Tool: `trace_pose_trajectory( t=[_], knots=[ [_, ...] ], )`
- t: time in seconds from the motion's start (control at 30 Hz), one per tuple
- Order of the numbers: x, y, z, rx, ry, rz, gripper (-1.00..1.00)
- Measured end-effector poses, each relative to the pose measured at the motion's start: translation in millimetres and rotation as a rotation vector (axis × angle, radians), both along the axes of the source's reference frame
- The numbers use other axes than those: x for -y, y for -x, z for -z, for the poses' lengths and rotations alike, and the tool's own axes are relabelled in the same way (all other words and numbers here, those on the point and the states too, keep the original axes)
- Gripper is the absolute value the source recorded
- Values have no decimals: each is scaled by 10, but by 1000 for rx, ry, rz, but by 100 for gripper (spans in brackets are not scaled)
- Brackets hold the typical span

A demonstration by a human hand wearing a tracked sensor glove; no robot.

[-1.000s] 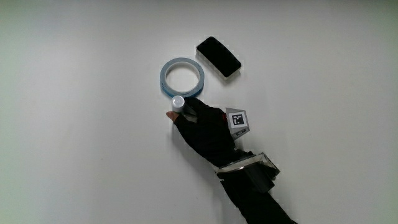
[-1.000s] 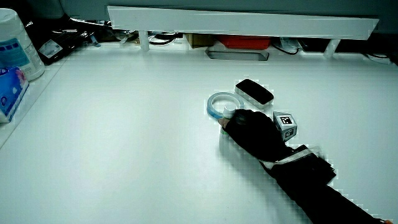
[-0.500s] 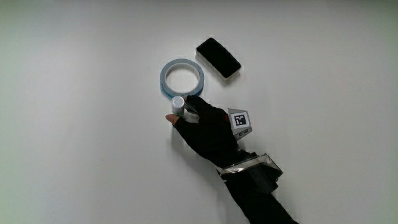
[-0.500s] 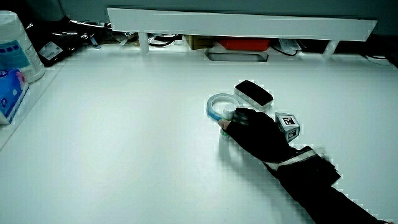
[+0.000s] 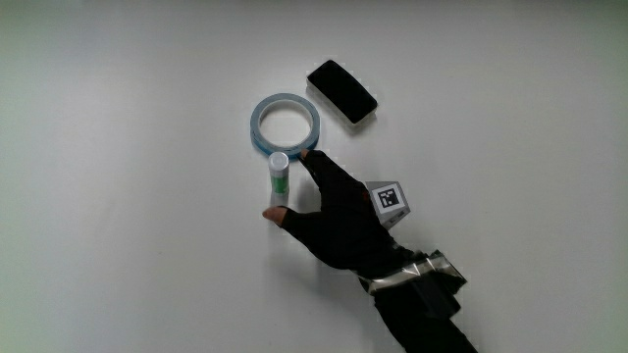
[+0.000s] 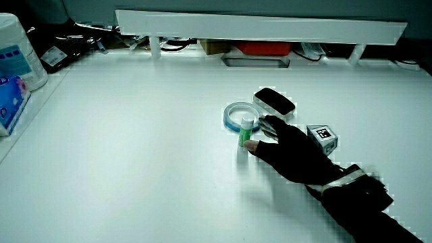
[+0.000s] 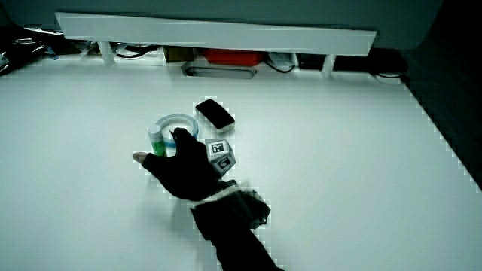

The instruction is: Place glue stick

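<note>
1. The table (image 5: 118, 196) is white.
2. The glue stick (image 5: 280, 176) is green with a white cap.
3. The tape ring (image 5: 286, 123) is light blue, with white table showing through its middle.
4. The flat case (image 5: 343, 90) is black on top, with a white edge.
5. The glove on the hand (image 5: 339, 221) is black. A bare, skin-coloured fingertip pokes out.
6. The cube (image 5: 391, 200) is white with black squares on it.
7. A shiny silver band (image 5: 407, 275) goes round the wrist.
8. In a side view the partition (image 6: 263, 25) is white, with a red thing (image 6: 264, 47) under it.
9. A white tub (image 6: 17, 47) has a blue label.
</note>
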State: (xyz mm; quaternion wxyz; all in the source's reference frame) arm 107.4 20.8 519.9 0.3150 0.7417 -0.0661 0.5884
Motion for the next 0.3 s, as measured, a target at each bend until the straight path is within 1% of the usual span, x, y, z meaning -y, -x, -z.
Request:
trace_pose_trajectory(
  t=[0.03, 0.07, 0.1, 0.13, 0.17, 0.2, 0.23, 0.27, 0.3],
  knots=[
    [-14, -35, 72, -27, 39, 16, -100],
    [-24, -60, 142, 19, 37, 29, -100],
    [-27, -106, 188, -39, 21, 50, -100],
    [-24, -135, 204, -22, -36, 67, -100],
    [-19, -153, 265, -42, -35, 89, -100],
    [-29, -171, 352, -72, 7, 94, -100],
    [-32, -203, 415, -64, -54, 115, -100],
    [-43, -234, 476, -55, -50, 118, -100],
    [-53, -271, 525, -79, -66, 135, -100]
  ],
)
